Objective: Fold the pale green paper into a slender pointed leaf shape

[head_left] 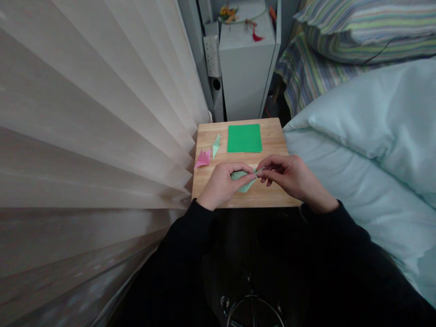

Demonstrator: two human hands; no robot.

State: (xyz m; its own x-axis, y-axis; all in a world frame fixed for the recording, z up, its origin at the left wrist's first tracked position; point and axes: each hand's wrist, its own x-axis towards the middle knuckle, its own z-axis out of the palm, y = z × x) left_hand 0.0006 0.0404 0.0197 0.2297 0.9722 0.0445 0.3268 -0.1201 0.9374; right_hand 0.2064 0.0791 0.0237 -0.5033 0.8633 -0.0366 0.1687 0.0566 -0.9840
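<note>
Over the front part of a small wooden table [272, 197], my left hand [226, 180] pinches a folded piece of light green origami paper [245, 185] between thumb and fingers. My right hand [288, 175] is closed on the right tip of the same paper, thumb against fingertips. Part of the paper is hidden behind my left thumb and fingers. Beyond my hands lies a stack of bright green paper squares [244, 138]. To its left rest a light green folded paper figure [216, 146] and a pink folded paper figure [203, 158].
A pleated pale curtain [102, 113] hangs close along the table's left side. On the right is a bed with a light blue quilt [368, 136] and striped pillows [374, 27]. A white cabinet [247, 72] stands behind the table.
</note>
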